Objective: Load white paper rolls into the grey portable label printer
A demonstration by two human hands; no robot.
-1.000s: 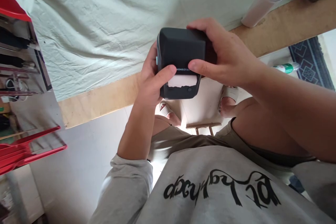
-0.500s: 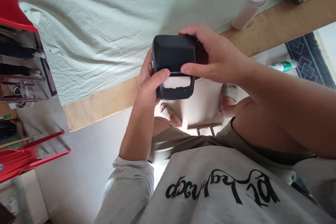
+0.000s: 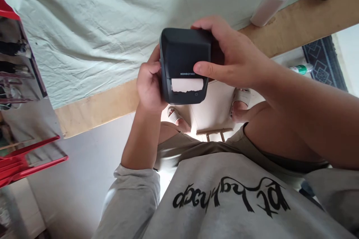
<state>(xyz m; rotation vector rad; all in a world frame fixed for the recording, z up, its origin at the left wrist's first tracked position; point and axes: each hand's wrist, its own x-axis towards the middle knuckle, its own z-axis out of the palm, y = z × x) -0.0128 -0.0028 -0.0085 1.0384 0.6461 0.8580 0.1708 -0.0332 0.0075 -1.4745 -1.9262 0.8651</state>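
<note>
A small black label printer [image 3: 185, 65], white paper [image 3: 187, 84] showing at its slot, is gripped above the table edge [image 3: 98, 110]: left hand [image 3: 148, 86] clasps its side, right hand [image 3: 238, 59] wraps its top, thumb beside the slot.

Grey sweatshirt [image 3: 224, 201] with black script lettering, pushed-up sleeves, olive shorts [image 3: 190, 149], pale sandals [image 3: 239, 97].
</note>
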